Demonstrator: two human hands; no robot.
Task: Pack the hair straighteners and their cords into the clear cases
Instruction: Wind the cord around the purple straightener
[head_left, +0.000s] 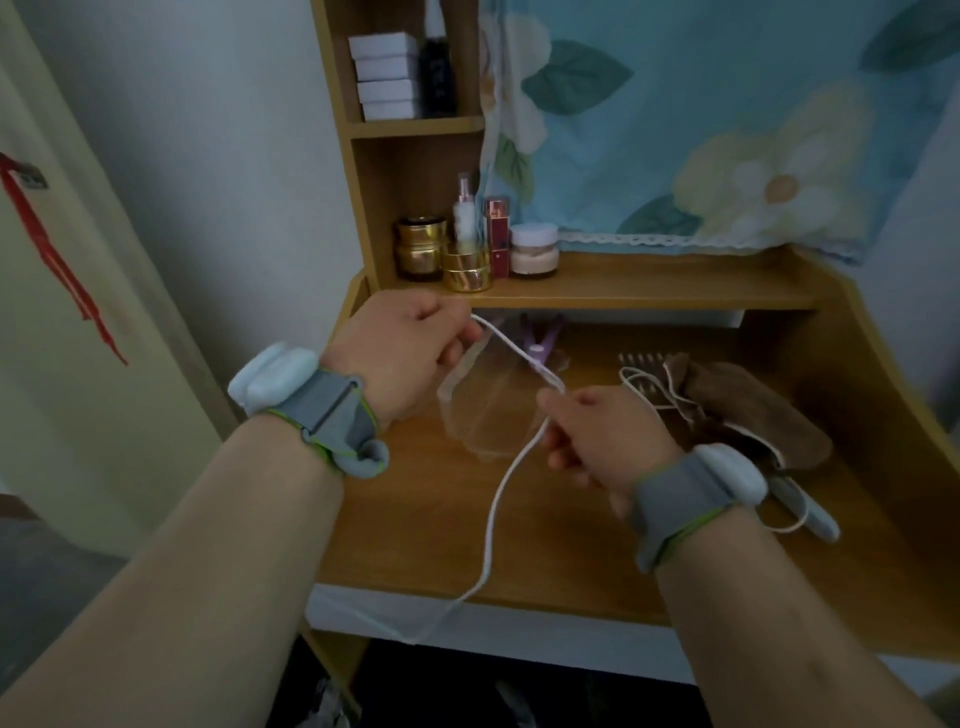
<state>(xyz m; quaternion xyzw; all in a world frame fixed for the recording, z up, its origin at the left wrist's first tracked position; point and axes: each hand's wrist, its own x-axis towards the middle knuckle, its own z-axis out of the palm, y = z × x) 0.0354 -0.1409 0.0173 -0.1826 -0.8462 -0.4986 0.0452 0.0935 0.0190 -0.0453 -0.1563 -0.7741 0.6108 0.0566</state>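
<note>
A white cord (493, 509) runs taut between my two hands above the wooden desk (545, 561). My left hand (405, 353) pinches its upper end, doubled over. My right hand (592, 441) grips the cord lower down, and the rest trails off the desk's front edge. Under the hands lies a clear case (483, 415), flat on the desk. A purple straightener (543, 340) lies behind the case, partly hidden. A white straightener (810, 512) with its own cord rests at the right, beside my right wrist.
A brown cloth pouch (753, 410) and a comb (641, 361) lie on the right of the desk. Cosmetic jars and bottles (467, 254) stand on the low shelf behind. White boxes (387, 75) fill an upper shelf. A floral curtain (701, 130) hangs at the back.
</note>
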